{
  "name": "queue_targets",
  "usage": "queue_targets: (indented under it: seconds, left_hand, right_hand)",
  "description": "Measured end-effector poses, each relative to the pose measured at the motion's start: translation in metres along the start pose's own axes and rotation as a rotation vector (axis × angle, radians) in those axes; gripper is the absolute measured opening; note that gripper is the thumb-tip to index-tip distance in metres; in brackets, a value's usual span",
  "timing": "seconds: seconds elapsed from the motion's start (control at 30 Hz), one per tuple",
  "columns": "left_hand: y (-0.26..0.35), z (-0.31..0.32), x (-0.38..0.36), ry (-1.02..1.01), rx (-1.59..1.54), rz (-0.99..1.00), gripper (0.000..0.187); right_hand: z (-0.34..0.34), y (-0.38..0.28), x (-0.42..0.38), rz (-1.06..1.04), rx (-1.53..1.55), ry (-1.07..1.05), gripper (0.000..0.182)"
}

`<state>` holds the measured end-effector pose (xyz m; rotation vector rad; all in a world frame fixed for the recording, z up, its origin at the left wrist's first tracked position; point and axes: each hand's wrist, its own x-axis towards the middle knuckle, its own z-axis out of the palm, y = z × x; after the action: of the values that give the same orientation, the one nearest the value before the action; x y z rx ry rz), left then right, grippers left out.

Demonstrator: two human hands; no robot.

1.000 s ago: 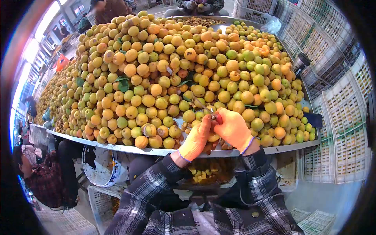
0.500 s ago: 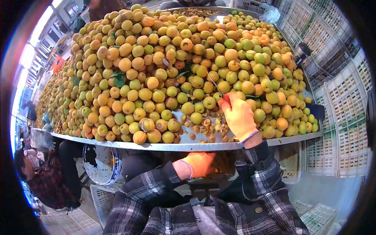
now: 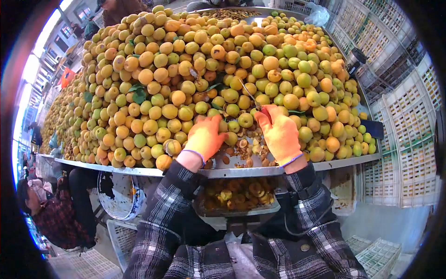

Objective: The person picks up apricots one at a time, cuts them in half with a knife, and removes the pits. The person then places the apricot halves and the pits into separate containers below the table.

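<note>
A big heap of yellow, orange and green apricots (image 3: 195, 69) covers a metal table (image 3: 139, 171). My left hand (image 3: 205, 136), in an orange glove, reaches onto the front of the heap with its fingers spread over a yellow apricot (image 3: 200, 139). My right hand (image 3: 278, 132), also gloved in orange, is closed on a thin knife (image 3: 250, 94) whose blade points up and left over the fruit. Between the hands lie brown pits (image 3: 241, 151) on bare metal. Below the table edge a tray of cut apricot halves (image 3: 237, 195) sits over my lap.
White plastic crates (image 3: 409, 135) are stacked on the right, more on the floor (image 3: 376, 260). A person in dark plaid (image 3: 51, 214) sits low at the left beside a round metal basin (image 3: 116, 197). Another person (image 3: 121, 7) works at the table's far side.
My left hand came up from the tray below the table edge and now reaches onto the apricots. My right hand, with the knife, stayed near the front of the heap.
</note>
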<state>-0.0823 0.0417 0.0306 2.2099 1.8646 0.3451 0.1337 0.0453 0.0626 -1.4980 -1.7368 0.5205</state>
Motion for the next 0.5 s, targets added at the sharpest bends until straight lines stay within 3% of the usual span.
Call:
queue_targets:
  seconds: [0.13,0.23,0.3,0.33,0.37,0.43,0.5]
  left_hand:
    - [-0.004,0.005,0.007,-0.002,-0.002,-0.025,0.041]
    - [0.005,-0.006,0.002,-0.039,-0.039,-0.037,0.049]
    - [0.015,-0.025,0.000,-0.096,-0.672,-0.112,0.048]
    - [0.007,-0.015,0.005,-0.102,-0.951,-0.061,0.051]
    - [0.006,-0.015,0.001,-0.097,-0.942,-0.053,0.051]
    - [0.029,-0.040,-0.012,-0.255,-1.822,-0.203,0.056]
    - [0.027,-0.032,-0.013,-0.245,-1.931,-0.151,0.060]
  right_hand:
    - [0.004,0.002,-0.002,0.035,0.013,0.003,0.031]
    - [0.008,0.006,-0.003,-0.036,-0.029,0.051,0.031]
    - [0.002,0.001,0.000,0.231,0.416,-0.204,0.028]
    - [0.001,0.001,0.000,0.261,0.585,-0.244,0.027]
    - [0.000,-0.003,-0.001,0.253,0.592,-0.236,0.027]
    - [-0.003,-0.012,-0.004,0.342,0.836,-0.291,0.030]
    - [0.001,-0.013,-0.006,0.322,0.849,-0.307,0.033]
